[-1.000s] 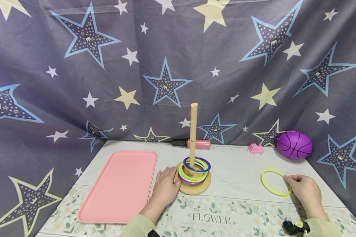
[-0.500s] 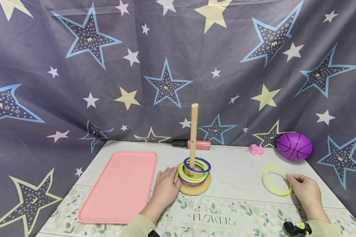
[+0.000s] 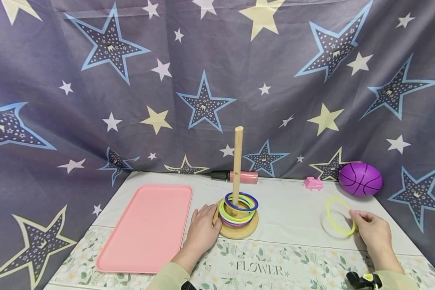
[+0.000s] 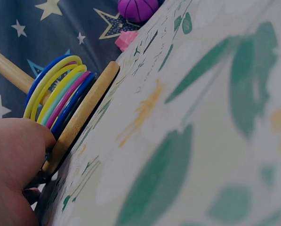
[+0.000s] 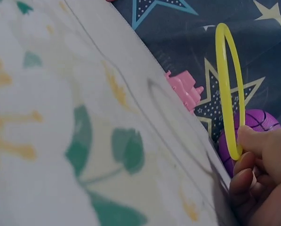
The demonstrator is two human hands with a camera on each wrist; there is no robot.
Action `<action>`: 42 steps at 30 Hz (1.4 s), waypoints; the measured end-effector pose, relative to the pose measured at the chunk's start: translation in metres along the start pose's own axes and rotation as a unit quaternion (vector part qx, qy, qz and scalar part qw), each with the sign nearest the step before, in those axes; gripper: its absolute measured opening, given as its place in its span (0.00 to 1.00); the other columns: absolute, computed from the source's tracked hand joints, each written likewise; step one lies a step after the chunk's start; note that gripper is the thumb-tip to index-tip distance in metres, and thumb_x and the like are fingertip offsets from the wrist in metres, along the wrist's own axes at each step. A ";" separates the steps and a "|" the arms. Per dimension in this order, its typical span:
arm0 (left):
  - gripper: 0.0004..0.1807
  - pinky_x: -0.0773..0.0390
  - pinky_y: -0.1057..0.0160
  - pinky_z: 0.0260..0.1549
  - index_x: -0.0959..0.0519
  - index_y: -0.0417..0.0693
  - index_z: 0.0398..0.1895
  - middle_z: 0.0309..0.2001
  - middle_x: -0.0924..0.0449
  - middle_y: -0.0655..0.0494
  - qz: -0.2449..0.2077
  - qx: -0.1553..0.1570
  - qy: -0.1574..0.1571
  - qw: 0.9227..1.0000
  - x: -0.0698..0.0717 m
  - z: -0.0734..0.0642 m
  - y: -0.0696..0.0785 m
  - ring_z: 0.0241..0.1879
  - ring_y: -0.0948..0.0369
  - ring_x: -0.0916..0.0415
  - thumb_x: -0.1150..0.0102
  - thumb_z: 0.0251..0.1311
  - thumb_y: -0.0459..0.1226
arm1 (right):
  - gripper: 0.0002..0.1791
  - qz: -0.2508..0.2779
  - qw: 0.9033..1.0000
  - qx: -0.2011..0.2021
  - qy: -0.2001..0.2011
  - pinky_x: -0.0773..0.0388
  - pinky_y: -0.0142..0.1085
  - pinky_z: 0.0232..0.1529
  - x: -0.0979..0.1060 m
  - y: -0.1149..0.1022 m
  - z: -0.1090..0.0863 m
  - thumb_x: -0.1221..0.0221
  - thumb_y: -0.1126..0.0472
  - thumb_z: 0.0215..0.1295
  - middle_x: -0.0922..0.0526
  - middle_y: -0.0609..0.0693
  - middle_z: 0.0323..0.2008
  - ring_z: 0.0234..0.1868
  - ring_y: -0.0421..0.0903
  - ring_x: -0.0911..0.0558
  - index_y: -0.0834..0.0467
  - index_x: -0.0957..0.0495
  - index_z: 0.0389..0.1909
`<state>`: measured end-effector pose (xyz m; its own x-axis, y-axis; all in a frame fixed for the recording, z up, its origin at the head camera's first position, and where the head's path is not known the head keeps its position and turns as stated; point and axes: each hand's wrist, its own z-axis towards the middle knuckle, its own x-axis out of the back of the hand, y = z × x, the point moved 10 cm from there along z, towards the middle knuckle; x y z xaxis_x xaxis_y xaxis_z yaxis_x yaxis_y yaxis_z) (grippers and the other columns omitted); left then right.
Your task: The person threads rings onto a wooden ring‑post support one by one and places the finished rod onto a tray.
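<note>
My right hand [image 3: 374, 232] pinches a yellow ring [image 3: 332, 222] between thumb and fingers, at the right of the table. The ring is raised and tilted, its shadow falling on the cloth, as the right wrist view also shows. Left of centre, my left hand [image 3: 202, 230] rests palm down against the round wooden base [image 3: 248, 230] of a ring-toss stand, its thumb at the rim. From that base rises a wooden post [image 3: 237, 161]. Several coloured rings [image 4: 60, 89] lie stacked around the post, a blue ring [image 3: 254, 197] uppermost.
A pink tray [image 3: 145, 229] lies left of my left hand. Along the back are a pink and black hand pump [image 3: 243, 177], a small pink toy [image 3: 313, 183] and a purple ball [image 3: 360, 179]. A star-patterned curtain [image 3: 293, 100] stands behind the table.
My right hand has lifted the yellow ring from near the table and tipped it more upright, with its far side rising. The left hand and the stand have stayed in place.
</note>
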<state>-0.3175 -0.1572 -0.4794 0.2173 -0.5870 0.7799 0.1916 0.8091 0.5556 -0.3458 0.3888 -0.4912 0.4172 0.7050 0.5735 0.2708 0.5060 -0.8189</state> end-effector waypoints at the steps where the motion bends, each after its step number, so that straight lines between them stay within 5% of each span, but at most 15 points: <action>1: 0.30 0.50 0.32 0.82 0.26 0.32 0.77 0.74 0.24 0.36 0.000 0.000 0.000 1.000 0.000 0.000 0.000 0.79 0.37 0.34 0.39 0.77 0.39 | 0.33 0.006 1.000 -0.001 0.000 0.24 0.32 0.24 0.000 -0.002 0.000 0.39 0.43 0.82 0.16 0.47 0.32 0.27 0.39 0.23 0.70 0.19 0.64; 28: 0.30 0.49 0.31 0.82 0.26 0.32 0.77 0.74 0.24 0.36 0.004 -0.003 0.001 1.000 0.001 0.002 0.000 0.79 0.37 0.34 0.38 0.77 0.39 | 0.28 0.079 0.996 0.034 -0.016 0.25 0.34 0.21 -0.005 -0.068 -0.023 0.35 0.41 0.80 0.21 0.40 0.22 0.23 0.39 0.24 0.65 0.16 0.56; 42: 0.30 0.49 0.32 0.82 0.26 0.33 0.77 0.74 0.23 0.37 0.002 0.002 -0.002 1.000 0.000 0.001 -0.001 0.79 0.38 0.34 0.38 0.77 0.39 | 0.15 0.158 0.979 0.125 -0.030 0.28 0.31 0.18 -0.009 -0.128 -0.040 0.31 0.50 0.79 0.23 0.41 0.21 0.20 0.38 0.27 0.60 0.13 0.45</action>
<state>-0.3182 -0.1575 -0.4797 0.2137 -0.5836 0.7835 0.1861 0.8116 0.5538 -0.3498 0.2983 -0.3921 0.3927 0.8699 0.2983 -0.0873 0.3582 -0.9296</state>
